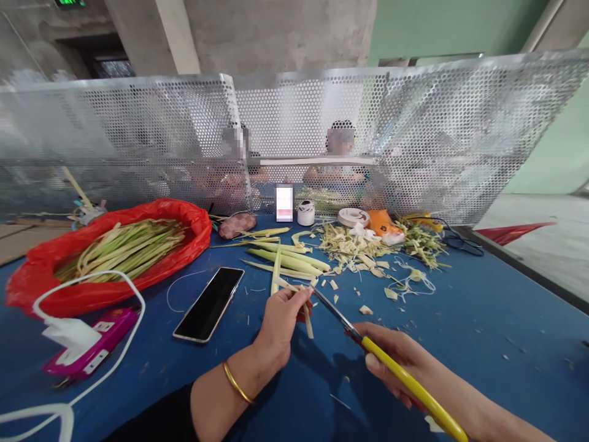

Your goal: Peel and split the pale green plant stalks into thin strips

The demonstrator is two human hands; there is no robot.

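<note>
— Left hand (pixel 280 319)?
— Fingers pinched shut on a thin, pale, fibrous stalk (pixel 307 320), just above the matte blue surface (pixel 460 319).
— Right hand (pixel 405 353)?
— Clenched round smooth yellow-handled scissors (pixel 389 364); slim metal blades touching the stalk.

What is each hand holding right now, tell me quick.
Left hand: closed, fingers pinching a pale stalk.
Right hand: closed on yellow-handled scissors.

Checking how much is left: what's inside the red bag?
Long pale green stalks lie heaped inside the red bag; whatever lies beneath them, and the bag's bottom, is covered.
</note>
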